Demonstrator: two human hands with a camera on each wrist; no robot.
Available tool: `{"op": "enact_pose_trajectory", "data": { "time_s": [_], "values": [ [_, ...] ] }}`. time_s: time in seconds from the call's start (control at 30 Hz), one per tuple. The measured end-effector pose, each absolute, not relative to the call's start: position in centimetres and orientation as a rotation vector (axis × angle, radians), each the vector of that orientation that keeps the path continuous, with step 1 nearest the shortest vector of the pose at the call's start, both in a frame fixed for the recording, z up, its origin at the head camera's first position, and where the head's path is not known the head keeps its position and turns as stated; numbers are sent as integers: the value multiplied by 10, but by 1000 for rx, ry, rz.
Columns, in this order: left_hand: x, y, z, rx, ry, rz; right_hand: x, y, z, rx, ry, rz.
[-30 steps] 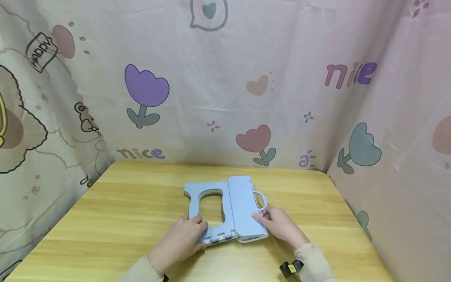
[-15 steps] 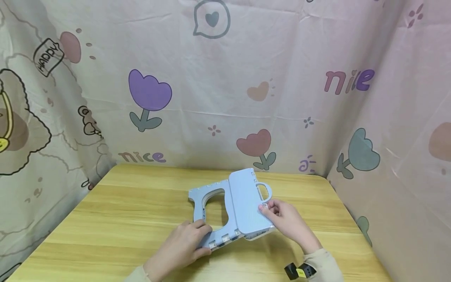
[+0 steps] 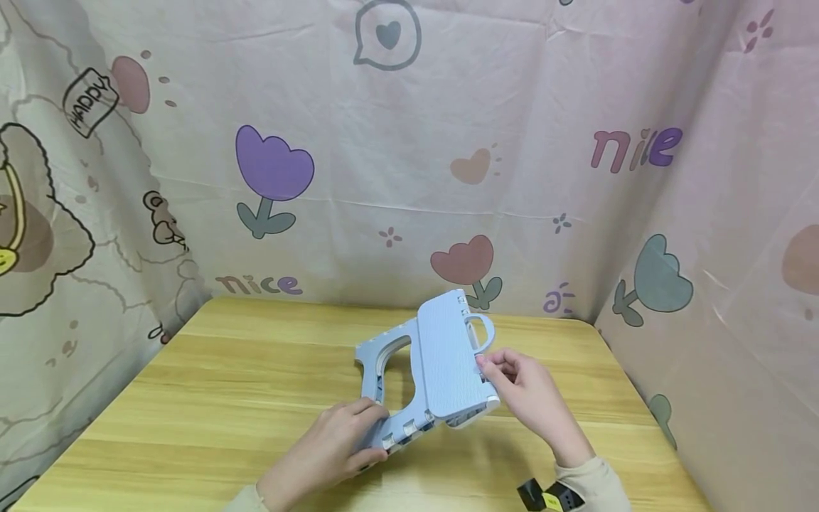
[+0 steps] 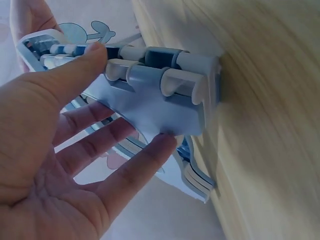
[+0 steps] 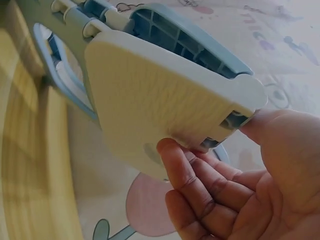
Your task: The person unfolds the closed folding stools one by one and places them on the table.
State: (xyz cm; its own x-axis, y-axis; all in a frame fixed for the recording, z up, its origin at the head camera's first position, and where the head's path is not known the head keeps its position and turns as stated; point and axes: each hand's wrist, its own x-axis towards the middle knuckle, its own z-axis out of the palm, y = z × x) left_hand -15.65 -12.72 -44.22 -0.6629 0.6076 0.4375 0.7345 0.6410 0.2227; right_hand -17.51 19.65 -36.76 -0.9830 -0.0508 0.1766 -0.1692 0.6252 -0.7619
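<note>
A light blue folding stool (image 3: 451,359), partly folded, leans over the table with its flat panel raised at the right and its leg frame with a large opening at the left. My left hand (image 3: 335,437) grips the lower left end of the frame; in the left wrist view the thumb of that hand (image 4: 75,125) lies on the hinged edge, fingers beneath. My right hand (image 3: 534,398) pinches the panel's right edge, just below the looped handle (image 3: 484,333). The right wrist view shows a white panel (image 5: 150,95) with fingertips of the right hand (image 5: 225,185) against its underside.
The wooden table (image 3: 256,363) spreads around the stool. A printed curtain (image 3: 384,142) hangs behind the table and along both sides. A black and yellow strap (image 3: 550,494) is on the right wrist.
The stool's right side has risen and tilted, its handle moving up and right. My right hand has moved up and right with it; my left hand has shifted slightly right, still gripping the frame.
</note>
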Motion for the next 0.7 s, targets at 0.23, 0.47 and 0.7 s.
{"op": "enact_pose_trajectory", "data": {
  "time_s": [0.23, 0.47, 0.7],
  "values": [
    [-156, -129, -445, -1123, -2485, -631, -169, 192, -358, 207, -2606, 1390],
    [-157, -125, -448, -1106, -2489, -737, -166, 184, -358, 375, -2450, 1460],
    [-156, -118, -448, -1096, -2473, -830, -165, 178, -364, 551, -2324, 1531]
  ]
}}
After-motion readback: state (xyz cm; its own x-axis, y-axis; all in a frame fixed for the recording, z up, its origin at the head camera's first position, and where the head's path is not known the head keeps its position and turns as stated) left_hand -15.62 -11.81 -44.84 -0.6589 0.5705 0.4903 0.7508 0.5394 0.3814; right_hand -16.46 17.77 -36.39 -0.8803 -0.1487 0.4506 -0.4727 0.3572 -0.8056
